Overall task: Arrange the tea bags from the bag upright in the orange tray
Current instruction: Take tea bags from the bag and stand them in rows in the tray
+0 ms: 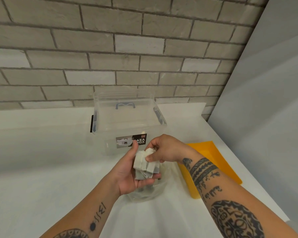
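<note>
Head view: two hands over the counter (41,169), with a bunch of tea bags (145,166) between them.
Grip, left: the left hand (127,174) cradles the bunch, fingers (149,181) curled under it.
Grip, right: the right hand (163,148) pinches the bunch's top.
Below the fingers: one clear bag (144,194); dark shapes inside may be more.
Right of the fingers: one orange tray (213,162); its visible part holds nothing.
Beyond the fingers: one clear box (127,121).
Progress: early, none stood upright yet.
Count: several overlapping tea bags, exact number unclear.

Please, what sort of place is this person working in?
Probably a home kitchen or pantry counter: a white countertop meets a grey brick wall, with a clear plastic storage box and an orange tray on it; the left hand and right hand hold tea bags.
</note>
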